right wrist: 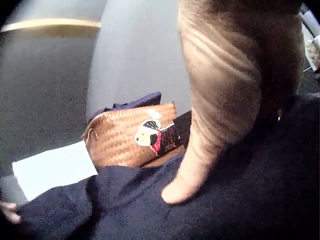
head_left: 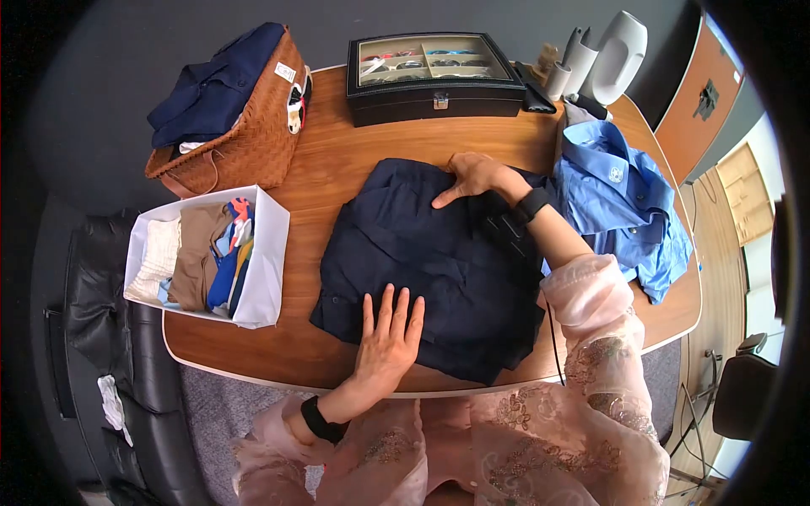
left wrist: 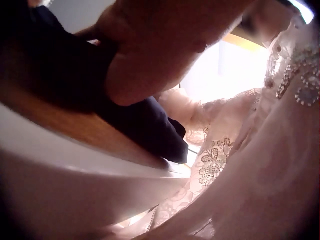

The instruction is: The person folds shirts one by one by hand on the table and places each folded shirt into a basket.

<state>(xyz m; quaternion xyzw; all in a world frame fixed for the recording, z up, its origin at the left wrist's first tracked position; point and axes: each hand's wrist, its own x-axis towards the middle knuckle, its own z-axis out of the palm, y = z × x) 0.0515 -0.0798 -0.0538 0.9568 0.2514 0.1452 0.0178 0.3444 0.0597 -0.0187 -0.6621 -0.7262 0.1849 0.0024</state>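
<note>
A dark navy garment, with a small button near its left edge, lies spread and partly folded on the wooden table. My left hand rests flat on its near left part, fingers straight and slightly apart. At the far side of the garment is my right hand, its thumb stretched out and away from the fingers. The right wrist view shows that thumb lying straight on the dark cloth; the fingers are mostly hidden there. In the left wrist view the cloth reaches to the table edge beneath my forearm.
A white box of folded clothes and a woven basket with a navy shirt stand on the left. At the back is a black glasses case. A light blue shirt lies right, below a white vase.
</note>
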